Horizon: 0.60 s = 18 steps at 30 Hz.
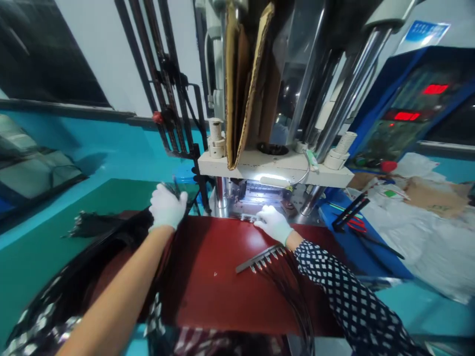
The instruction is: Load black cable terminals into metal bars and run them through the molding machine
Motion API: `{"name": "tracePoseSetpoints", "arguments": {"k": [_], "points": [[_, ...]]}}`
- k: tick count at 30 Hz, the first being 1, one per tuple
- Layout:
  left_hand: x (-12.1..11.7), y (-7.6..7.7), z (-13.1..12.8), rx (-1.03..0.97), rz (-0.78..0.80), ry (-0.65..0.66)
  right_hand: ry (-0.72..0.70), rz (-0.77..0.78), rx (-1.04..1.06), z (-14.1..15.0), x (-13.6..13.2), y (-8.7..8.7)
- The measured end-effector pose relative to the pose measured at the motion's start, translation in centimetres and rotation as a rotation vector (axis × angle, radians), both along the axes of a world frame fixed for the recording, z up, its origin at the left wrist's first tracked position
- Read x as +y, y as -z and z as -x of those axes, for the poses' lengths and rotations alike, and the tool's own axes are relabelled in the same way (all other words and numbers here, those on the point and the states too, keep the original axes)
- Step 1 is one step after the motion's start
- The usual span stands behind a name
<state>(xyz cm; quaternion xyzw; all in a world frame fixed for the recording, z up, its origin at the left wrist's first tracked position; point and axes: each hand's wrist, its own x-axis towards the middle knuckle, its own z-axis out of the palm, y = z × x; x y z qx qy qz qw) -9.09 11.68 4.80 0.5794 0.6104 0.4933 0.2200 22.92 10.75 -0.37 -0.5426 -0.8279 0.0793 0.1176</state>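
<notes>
Both my hands wear white gloves. My left hand is closed around a bunch of thin black cables at the left edge of the dark red work surface. My right hand reaches to the lit opening of the press machine, its fingers pressed on a small metal strip of connectors at the machine's front edge. A grey metal comb-like fixture with black wires attached lies on the red surface just below my right wrist.
The machine's white platen and chrome columns rise behind the hands, with cardboard sheets leaning on it. A blue control box with red displays stands right. White bags and cardboard lie at the right; a green table spreads left.
</notes>
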Motion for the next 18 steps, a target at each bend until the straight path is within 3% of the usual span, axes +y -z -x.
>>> {"name": "tracePoseSetpoints", "arguments": {"k": [2, 5, 8, 14, 18], "points": [[0.2, 2.3, -2.7, 0.203, -0.045, 0.1, -0.059, 0.011, 0.034, -0.2, 0.3, 0.1], [0.2, 5.9, -6.8, 0.445, -0.075, 0.389, -0.129, 0.042, 0.138, -0.7, 0.9, 0.4], [1.0, 8.3, -8.8, 0.582, -0.096, 0.609, -0.14, 0.085, 0.305, -1.0, 1.5, 0.8], [2.1, 10.2, -8.1, 0.699, -0.16, 0.663, 0.067, 0.128, 0.741, -1.5, 2.7, 1.2], [1.9, 10.5, -8.1, 0.71, -0.176, 0.661, 0.182, 0.144, 0.91, -3.8, 1.1, 0.4]]}}
